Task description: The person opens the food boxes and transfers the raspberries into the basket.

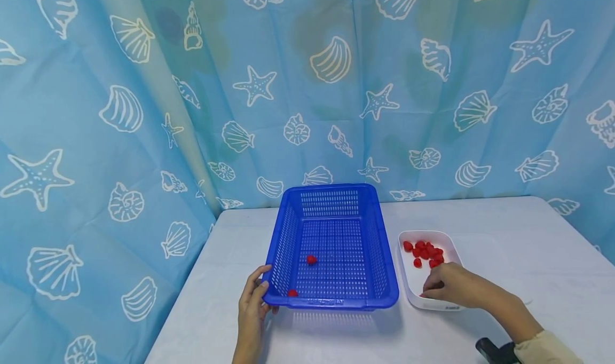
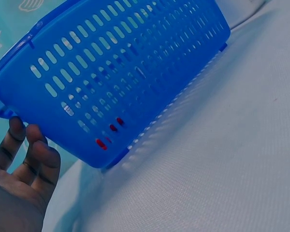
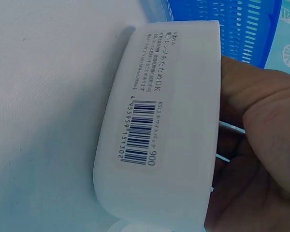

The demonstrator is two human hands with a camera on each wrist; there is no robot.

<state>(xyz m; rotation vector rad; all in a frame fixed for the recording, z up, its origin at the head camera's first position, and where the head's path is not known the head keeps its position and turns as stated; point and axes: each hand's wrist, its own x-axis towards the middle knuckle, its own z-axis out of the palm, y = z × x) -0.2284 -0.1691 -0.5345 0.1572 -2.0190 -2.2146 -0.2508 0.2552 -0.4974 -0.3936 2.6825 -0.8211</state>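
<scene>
Table: left hand grips basket, right hand curled inside tub.

The table has a white, woven-looking surface and rounded far corners. On it, left of the middle, stands the blue basket, its long sides running near to far. Just to its right stands the smaller white tub, their near ends roughly level.
</scene>
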